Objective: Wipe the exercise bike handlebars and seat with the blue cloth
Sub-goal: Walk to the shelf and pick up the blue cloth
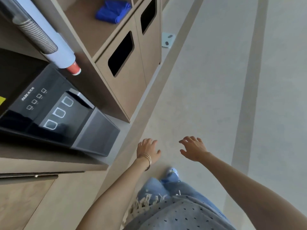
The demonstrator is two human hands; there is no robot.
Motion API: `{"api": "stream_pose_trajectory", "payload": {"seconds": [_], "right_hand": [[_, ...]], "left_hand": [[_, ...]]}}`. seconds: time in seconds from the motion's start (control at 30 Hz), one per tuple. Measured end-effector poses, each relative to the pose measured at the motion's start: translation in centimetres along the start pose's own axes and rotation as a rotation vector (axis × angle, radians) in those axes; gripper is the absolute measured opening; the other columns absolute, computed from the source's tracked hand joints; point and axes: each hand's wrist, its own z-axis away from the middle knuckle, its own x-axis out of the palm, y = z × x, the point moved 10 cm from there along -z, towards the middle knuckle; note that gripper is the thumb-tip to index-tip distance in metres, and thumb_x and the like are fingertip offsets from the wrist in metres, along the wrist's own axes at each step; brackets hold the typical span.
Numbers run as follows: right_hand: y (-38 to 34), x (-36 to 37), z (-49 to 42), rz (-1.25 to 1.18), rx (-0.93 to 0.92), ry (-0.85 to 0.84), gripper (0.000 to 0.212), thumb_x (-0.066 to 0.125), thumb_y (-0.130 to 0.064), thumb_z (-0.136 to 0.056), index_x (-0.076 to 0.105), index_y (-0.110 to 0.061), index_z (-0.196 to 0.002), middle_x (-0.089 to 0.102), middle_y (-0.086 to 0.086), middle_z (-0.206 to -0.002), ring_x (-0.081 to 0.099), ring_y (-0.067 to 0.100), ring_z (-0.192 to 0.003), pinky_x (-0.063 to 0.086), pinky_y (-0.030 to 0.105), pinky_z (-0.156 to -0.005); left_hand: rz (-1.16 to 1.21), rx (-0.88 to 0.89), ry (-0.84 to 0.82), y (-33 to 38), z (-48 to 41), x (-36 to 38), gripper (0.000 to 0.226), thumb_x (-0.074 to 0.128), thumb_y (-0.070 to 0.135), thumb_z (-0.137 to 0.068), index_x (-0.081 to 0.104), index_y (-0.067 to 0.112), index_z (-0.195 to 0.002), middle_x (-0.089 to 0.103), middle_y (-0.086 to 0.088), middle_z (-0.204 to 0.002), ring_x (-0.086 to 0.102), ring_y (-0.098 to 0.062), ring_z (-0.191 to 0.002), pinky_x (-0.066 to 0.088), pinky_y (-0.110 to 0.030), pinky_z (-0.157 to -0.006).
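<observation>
Both hands are empty with fingers loosely spread, the left hand (pixel 147 150) with thin gold bangles at the wrist and the right hand (pixel 193 149) beside it, both hovering above the pale floor (pixel 216 80). The blue cloth (pixel 113 11) lies well apart from them, bunched on a wooden shelf (pixel 86 22) above a cabinet (pixel 132 80) with two dark rounded cut-outs. The exercise bike is not in view, so wiping has likely not begun. Reaching for the cloth risks an arm brushing the cup dispenser (pixel 44 35), whose red paper cup (pixel 74 68) pokes out at the bottom, or the glossy black water dispenser (pixel 54 110) on the table (pixel 49 165). The cloth looks soft and plush and could unfold or slide off if grabbed by one corner. The wood surfaces look matte and smooth, and the floor is hard and polished.
</observation>
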Motion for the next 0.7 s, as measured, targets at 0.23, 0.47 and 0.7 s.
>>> {"api": "stream_pose_trajectory", "payload": {"seconds": [0.23,0.47,0.7], "right_hand": [[3.7,-1.7,-4.2,0.008,0.006,-0.052,0.049,0.044,-0.044,-0.091,0.039,-0.027,-0.137,0.039,0.001,-0.142,0.036,0.023,-0.13,0.028,0.042,-0.106],[4.8,-8.0,-13.1,-0.012,-0.005,0.005,0.05,0.045,-0.043,-0.091,0.038,-0.025,-0.137,0.039,0.002,-0.142,0.036,0.023,-0.129,0.027,0.042,-0.106],[6.1,-17.4,-21.9,-0.01,-0.009,0.073,0.049,0.043,-0.041,-0.092,0.038,-0.025,-0.138,0.039,0.001,-0.142,0.036,0.022,-0.13,0.027,0.042,-0.107]], "left_hand": [[-0.032,-0.005,-0.041,0.9,-5.6,-1.7,0.053,0.045,0.041,-0.089,0.039,0.022,-0.138,0.041,-0.001,-0.142,0.033,-0.022,-0.132,0.029,-0.035,-0.106],[-0.034,-0.007,-0.04,-0.3,-14.1,-6.1,0.051,0.046,0.043,-0.088,0.04,0.024,-0.136,0.045,-0.001,-0.138,0.037,-0.023,-0.129,0.03,-0.035,-0.105],[-0.034,0.013,-0.003,-1.7,-24.4,-14.0,0.052,0.043,0.042,-0.088,0.04,0.023,-0.136,0.046,-0.003,-0.136,0.036,-0.024,-0.129,0.031,-0.037,-0.106]]}}
